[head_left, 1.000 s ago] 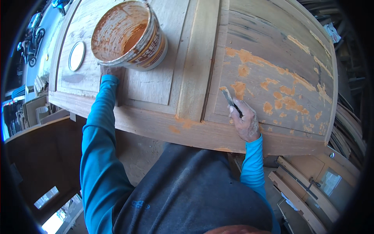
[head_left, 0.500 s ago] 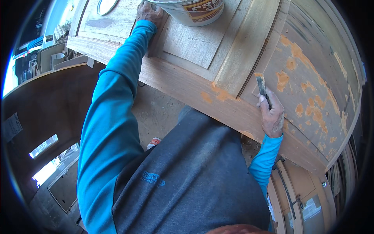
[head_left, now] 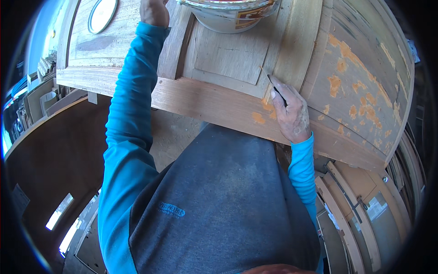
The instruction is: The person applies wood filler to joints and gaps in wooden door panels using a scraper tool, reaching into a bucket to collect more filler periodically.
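My right hand is closed round a putty knife, its narrow blade edge-on and pointing up and left over the wooden door. Orange filler patches mark the door's near rail, just left of this hand. At the upper edge of the view, my left hand is by the door's middle upright; its fingers are mostly cut off, so their grip does not show. A white bucket with reddish-orange stuff inside stands on a raised panel, between the hands and farther off.
A round white lid lies on the door's left panel. To the right is a curved-looking board with many orange filler smears. Wooden frames lean below at the right. A large brown panel stands at the left.
My right hand has moved left along the near rail, and the knife has turned from broad side to edge-on. My left hand has shifted left and farther off. The view has shifted slightly.
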